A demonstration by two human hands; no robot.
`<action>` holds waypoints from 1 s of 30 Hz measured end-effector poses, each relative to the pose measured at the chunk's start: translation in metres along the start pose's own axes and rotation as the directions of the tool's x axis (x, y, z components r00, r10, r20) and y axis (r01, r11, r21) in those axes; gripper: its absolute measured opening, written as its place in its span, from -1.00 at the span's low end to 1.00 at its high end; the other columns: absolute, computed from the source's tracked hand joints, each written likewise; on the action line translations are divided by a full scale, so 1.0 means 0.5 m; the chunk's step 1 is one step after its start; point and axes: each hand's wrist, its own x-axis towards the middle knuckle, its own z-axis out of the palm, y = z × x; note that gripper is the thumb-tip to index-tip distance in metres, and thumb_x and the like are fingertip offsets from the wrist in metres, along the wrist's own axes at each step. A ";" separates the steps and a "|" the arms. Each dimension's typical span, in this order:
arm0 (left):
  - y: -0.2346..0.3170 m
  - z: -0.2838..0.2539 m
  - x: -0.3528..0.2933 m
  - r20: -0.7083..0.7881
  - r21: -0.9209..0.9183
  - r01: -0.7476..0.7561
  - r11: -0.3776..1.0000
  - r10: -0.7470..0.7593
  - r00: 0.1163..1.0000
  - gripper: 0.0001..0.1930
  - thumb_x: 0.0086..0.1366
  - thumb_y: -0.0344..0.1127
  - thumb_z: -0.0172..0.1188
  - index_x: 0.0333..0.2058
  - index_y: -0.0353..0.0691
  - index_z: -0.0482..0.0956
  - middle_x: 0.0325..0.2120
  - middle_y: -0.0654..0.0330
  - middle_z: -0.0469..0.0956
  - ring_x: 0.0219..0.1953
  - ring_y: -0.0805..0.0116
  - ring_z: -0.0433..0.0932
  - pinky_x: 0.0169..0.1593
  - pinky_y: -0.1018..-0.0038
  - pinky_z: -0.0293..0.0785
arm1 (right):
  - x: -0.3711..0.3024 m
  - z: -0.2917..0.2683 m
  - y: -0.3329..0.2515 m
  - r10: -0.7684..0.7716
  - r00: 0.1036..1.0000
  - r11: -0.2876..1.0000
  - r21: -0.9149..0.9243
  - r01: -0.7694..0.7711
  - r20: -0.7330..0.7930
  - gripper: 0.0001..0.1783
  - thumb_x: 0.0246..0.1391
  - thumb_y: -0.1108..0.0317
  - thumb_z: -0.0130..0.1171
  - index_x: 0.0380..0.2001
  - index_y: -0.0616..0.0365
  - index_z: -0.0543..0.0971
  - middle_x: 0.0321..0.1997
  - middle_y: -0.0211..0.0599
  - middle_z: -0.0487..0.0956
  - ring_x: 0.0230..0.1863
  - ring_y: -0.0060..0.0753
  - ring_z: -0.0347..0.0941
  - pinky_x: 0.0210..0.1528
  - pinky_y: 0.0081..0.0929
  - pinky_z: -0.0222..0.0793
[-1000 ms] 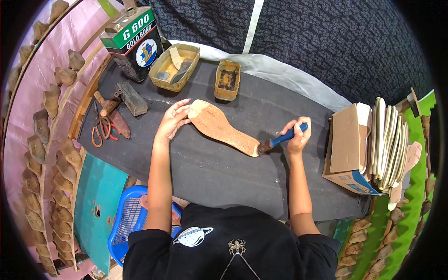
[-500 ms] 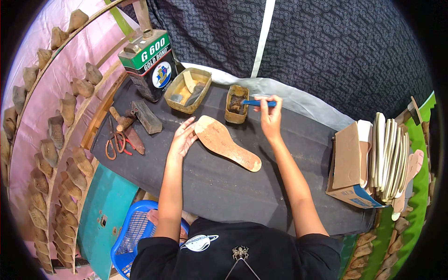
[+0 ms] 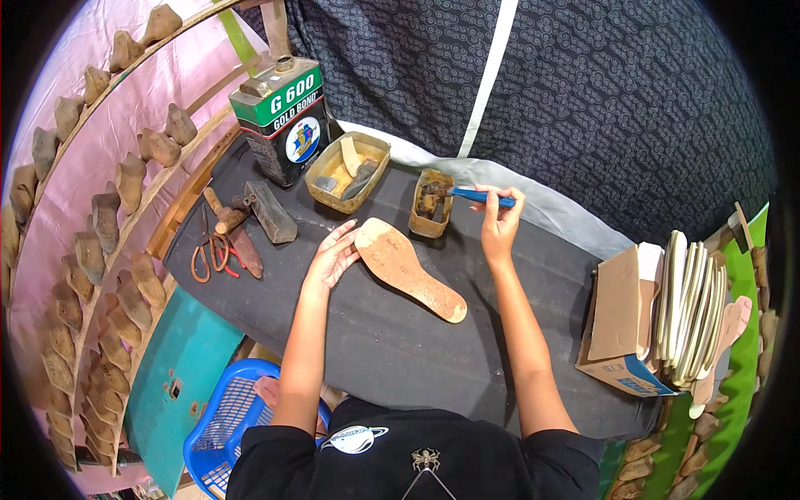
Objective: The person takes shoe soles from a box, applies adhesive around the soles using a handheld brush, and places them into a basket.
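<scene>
A tan shoe insole (image 3: 410, 268) lies flat on the black table (image 3: 375, 342). My left hand (image 3: 333, 257) rests with spread fingers on the insole's left, wide end. My right hand (image 3: 500, 218) grips a blue-handled brush (image 3: 475, 197), whose bristle end dips into a small, glue-stained rectangular tin (image 3: 432, 203) just behind the insole.
A green and white glue can (image 3: 282, 118), a yellow tray (image 3: 347, 172), a hammer (image 3: 250, 210) and red-handled scissors (image 3: 210, 250) stand at the left. A cardboard box of stacked insoles (image 3: 658, 317) sits at the right. Shoe lasts (image 3: 100, 225) line curved racks left. A blue basket (image 3: 235, 417) is below.
My right hand carried the brush from the insole's narrow end up to the small tin, where it holds now. My left hand stayed on the insole.
</scene>
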 end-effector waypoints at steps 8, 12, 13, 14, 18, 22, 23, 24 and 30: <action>-0.001 0.006 -0.001 0.004 -0.007 0.000 1.000 0.000 1.000 -0.60 0.11 -0.43 0.04 -0.05 -0.24 0.19 -0.17 0.11 0.40 -0.17 0.36 0.41 -0.12 0.45 0.36 | -0.019 -0.005 0.033 0.242 0.951 0.944 -0.272 -0.186 0.190 -0.78 0.07 0.34 -0.08 -0.30 0.18 0.16 -0.34 -0.15 0.48 -0.36 -0.52 0.43 -0.42 -0.58 0.41; -0.003 0.010 0.002 0.018 0.000 0.000 1.000 0.000 1.000 -0.60 0.11 -0.42 0.05 -0.06 -0.24 0.19 -0.17 0.11 0.40 -0.17 0.37 0.42 -0.12 0.46 0.36 | -0.009 -0.007 0.028 0.099 0.993 0.993 -0.078 -0.094 0.060 -0.85 0.11 0.40 -0.17 -0.32 0.14 0.11 -0.30 -0.12 0.45 -0.46 -0.57 0.38 -0.44 -0.64 0.37; -0.003 0.010 0.001 0.014 -0.004 0.003 1.000 -0.003 1.000 -0.60 0.11 -0.42 0.05 -0.06 -0.24 0.19 -0.17 0.11 0.40 -0.17 0.37 0.42 -0.12 0.46 0.36 | -0.005 -0.005 0.020 0.072 0.996 0.995 -0.067 -0.069 0.045 -0.85 0.11 0.40 -0.17 -0.32 0.14 0.11 -0.30 -0.12 0.45 -0.48 -0.57 0.37 -0.43 -0.64 0.36; -0.001 0.009 0.000 0.003 0.003 0.001 1.000 -0.001 1.000 -0.60 0.11 -0.42 0.05 -0.06 -0.25 0.19 -0.18 0.11 0.40 -0.18 0.38 0.42 -0.13 0.47 0.37 | -0.001 -0.002 0.012 0.046 0.999 0.997 -0.058 -0.044 0.030 -0.84 0.11 0.40 -0.16 -0.32 0.14 0.10 -0.30 -0.13 0.45 -0.49 -0.58 0.37 -0.43 -0.64 0.36; 0.001 0.005 -0.002 -0.014 0.017 -0.001 1.000 0.002 1.000 -0.59 0.10 -0.41 0.05 -0.06 -0.25 0.19 -0.19 0.10 0.41 -0.20 0.39 0.43 -0.14 0.48 0.37 | -0.003 -0.005 -0.003 0.143 0.983 0.973 -0.197 -0.119 0.111 -0.85 0.11 0.41 -0.17 -0.33 0.14 0.10 -0.30 -0.13 0.45 -0.50 -0.58 0.36 -0.42 -0.64 0.34; 0.003 0.008 -0.001 -0.011 0.019 -0.015 1.000 0.016 1.000 -0.62 0.11 -0.41 0.04 -0.07 -0.26 0.21 -0.20 0.11 0.41 -0.20 0.40 0.43 -0.15 0.49 0.38 | -0.011 -0.012 -0.001 0.031 0.995 0.990 -0.139 -0.018 0.091 -0.84 0.09 0.42 -0.15 -0.32 0.16 0.12 -0.29 -0.12 0.46 -0.47 -0.56 0.37 -0.41 -0.64 0.36; 0.003 0.009 -0.003 -0.013 0.019 -0.017 1.000 0.017 1.000 -0.62 0.11 -0.41 0.04 -0.07 -0.26 0.21 -0.20 0.11 0.41 -0.20 0.40 0.43 -0.15 0.49 0.38 | -0.011 -0.015 -0.001 0.097 0.989 0.980 -0.184 -0.075 0.112 -0.83 0.08 0.42 -0.13 -0.31 0.17 0.13 -0.30 -0.14 0.46 -0.44 -0.55 0.39 -0.39 -0.64 0.38; 0.000 0.011 -0.005 -0.014 0.020 -0.009 1.000 0.009 1.000 -0.62 0.12 -0.41 0.04 -0.07 -0.26 0.22 -0.20 0.11 0.41 -0.20 0.40 0.43 -0.15 0.49 0.39 | -0.018 -0.017 0.000 0.098 0.989 0.980 -0.182 -0.076 0.114 -0.83 0.08 0.42 -0.13 -0.31 0.17 0.13 -0.30 -0.14 0.46 -0.44 -0.55 0.39 -0.39 -0.64 0.38; 0.003 0.006 0.000 0.006 0.017 0.013 1.000 -0.013 1.000 -0.63 0.14 -0.43 0.00 -0.05 -0.24 0.22 -0.18 0.13 0.40 -0.17 0.39 0.42 -0.11 0.48 0.39 | -0.035 -0.022 0.009 -0.049 0.997 0.995 -0.081 0.054 0.068 -0.82 0.08 0.43 -0.14 -0.31 0.17 0.11 -0.25 -0.08 0.43 -0.37 -0.51 0.39 -0.38 -0.60 0.39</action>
